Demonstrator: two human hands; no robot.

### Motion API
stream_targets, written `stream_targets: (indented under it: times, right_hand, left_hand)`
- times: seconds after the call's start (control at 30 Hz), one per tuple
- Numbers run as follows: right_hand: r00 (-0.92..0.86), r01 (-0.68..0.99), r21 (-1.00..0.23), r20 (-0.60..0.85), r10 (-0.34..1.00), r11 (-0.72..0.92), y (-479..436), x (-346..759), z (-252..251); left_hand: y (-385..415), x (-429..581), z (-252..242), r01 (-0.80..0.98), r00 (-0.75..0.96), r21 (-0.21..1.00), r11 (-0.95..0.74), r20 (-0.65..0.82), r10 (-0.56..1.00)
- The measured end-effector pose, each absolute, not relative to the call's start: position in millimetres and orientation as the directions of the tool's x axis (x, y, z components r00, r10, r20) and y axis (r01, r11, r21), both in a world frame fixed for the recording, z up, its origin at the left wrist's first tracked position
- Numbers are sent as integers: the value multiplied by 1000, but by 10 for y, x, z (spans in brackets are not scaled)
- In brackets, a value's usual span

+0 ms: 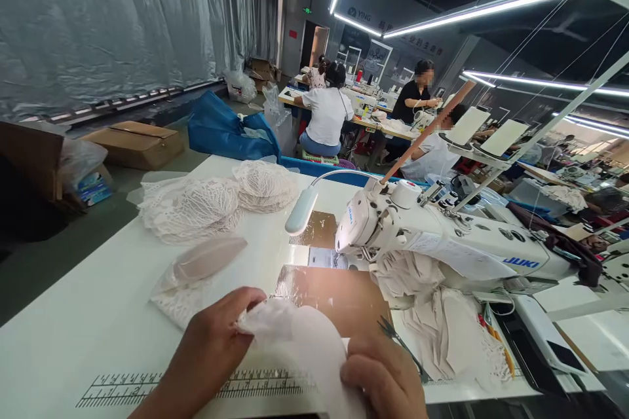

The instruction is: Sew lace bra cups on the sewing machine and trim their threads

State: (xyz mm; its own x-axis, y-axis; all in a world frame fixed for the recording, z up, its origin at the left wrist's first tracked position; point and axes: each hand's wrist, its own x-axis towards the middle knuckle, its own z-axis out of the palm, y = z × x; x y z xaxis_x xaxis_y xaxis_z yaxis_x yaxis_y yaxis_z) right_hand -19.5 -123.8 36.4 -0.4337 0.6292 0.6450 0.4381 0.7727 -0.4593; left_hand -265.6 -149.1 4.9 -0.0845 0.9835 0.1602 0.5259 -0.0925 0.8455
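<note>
In front of me, between my hands, is a pale, rounded fabric piece [309, 337], shaped like a bra cup. Its left end is pinched between the thumb and fingers of my left hand [221, 327]. My right hand [381, 376], fingers curled, grips its lower right edge. Left of the piece lies another cup-shaped piece [196, 268] with lace on it. The needle area of a white JUKI sewing machine [417, 229] is beyond my hands, lit by a small lamp [302, 209]. Dark scissors [400, 340] lie just past my right hand.
Stacks of lace pieces [196, 206] sit at the table's far left. Beige fabric pieces [442, 334] are piled under and beside the machine arm. A printed ruler [265, 383] runs along the front edge. Behind the table are a blue cloth bin [226, 127] and people at other machines.
</note>
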Motion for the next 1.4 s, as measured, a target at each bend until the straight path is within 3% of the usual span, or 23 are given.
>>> stream_targets:
  times: [0.1, 0.2, 0.27, 0.37, 0.43, 0.5, 0.63, 0.77, 0.87, 0.93, 1.07, 1.23, 1.33, 1.4]
  right_hand:
    - [-481, 300, -669, 510, 713, 680, -1052, -263, 373]
    - [-613, 225, -930, 98, 784, 292, -922, -272, 251]
    - [-630, 149, -987, -53, 775, 53, -914, -239, 104]
    - [-668, 49, -974, -195, 718, -220, -983, -204, -100]
    - [-751, 40, -940, -252, 611, -339, -1031, -213, -165]
    - [-837, 43, -918, -249, 487, -395, -1051, -236, -159]
    - [-898, 6, -919, -178, 403, -393, -1037, -247, -35]
    - [-729, -20, -942, -216, 649, -336, -1058, -181, -34]
    - [-504, 9, -975, -196, 841, -222, -1069, -121, -143]
    - [-425, 55, -990, -142, 894, -131, -1040, -87, -194]
    - [-576, 103, -993, -103, 811, -53, -927, -26, -160]
    - [-670, 103, -987, -158, 725, -121, -900, -8, -96]
    - [-560, 64, -991, -132, 818, -116, -937, -14, -100]
    - [-463, 8, -997, -66, 884, -70, -949, -25, -85]
  left_hand:
    - [-1614, -2589, 99, 278, 321, 957, -85, -9, 947]
    - [-1706, -2492, 220, 31, 617, 999, 18, -33, 786]
    - [-1713, -2464, 255, 1, 613, 992, 124, -99, 784]
    - [-1666, -2469, 214, 146, 499, 973, 179, -228, 836]
    - [-1598, -2479, 162, 205, 421, 967, 152, -227, 878]
    - [-1498, -2480, 120, 154, 386, 980, 125, -176, 905]
    - [-1285, -2436, 87, -7, 590, 975, 221, -174, 789]
    - [-1235, -2349, 70, -59, 683, 916, 397, -253, 685]
    - [-1293, -2317, 28, -25, 640, 922, 387, -283, 715]
    - [-1332, -2321, -6, -4, 609, 938, 348, -274, 744]
    - [-1367, -2346, -21, -28, 554, 963, 267, -207, 806]
    - [-1396, -2340, 10, -103, 539, 924, 368, -259, 801]
    - [-1478, -2296, -48, -334, 421, 837, 434, -280, 863]
    - [-1561, -2230, -109, -592, 315, 689, 419, -282, 906]
